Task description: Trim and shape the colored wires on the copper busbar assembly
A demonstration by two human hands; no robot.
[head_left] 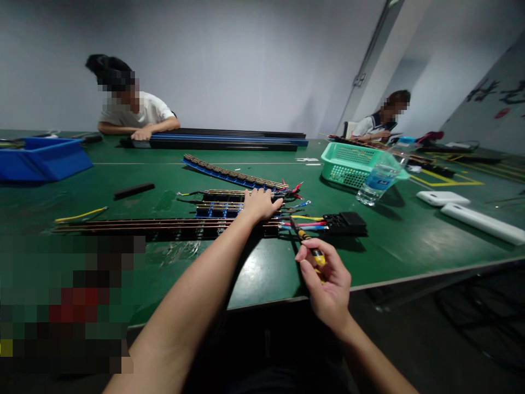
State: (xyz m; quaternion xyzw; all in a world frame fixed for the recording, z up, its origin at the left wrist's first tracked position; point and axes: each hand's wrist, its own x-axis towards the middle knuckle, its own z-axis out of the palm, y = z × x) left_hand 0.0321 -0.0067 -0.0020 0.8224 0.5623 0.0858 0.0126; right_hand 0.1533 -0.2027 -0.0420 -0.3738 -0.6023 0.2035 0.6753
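Note:
My left hand (260,205) lies over the short dark and blue strips with metal rods (219,209), thumb apart and fingers stretched towards their far side; the fingertips are partly hidden. In front runs a long black rail with copper-coloured rods (135,225). Coloured wires (305,223) join its right end to a black connector block (346,223). My right hand (328,284) is closed around pliers with yellow and black handles (318,254), their dark jaws pointing at the rail's wired end. A slanted blue strip with metal rods (233,174) lies behind, red wires at its right end.
A green basket (344,169) and a water bottle (375,183) stand right of the strips. White devices (484,221) lie further right. A blue bin (45,158) sits at left. Two people sit across the green table (410,241), one leaning on long black rails (221,143).

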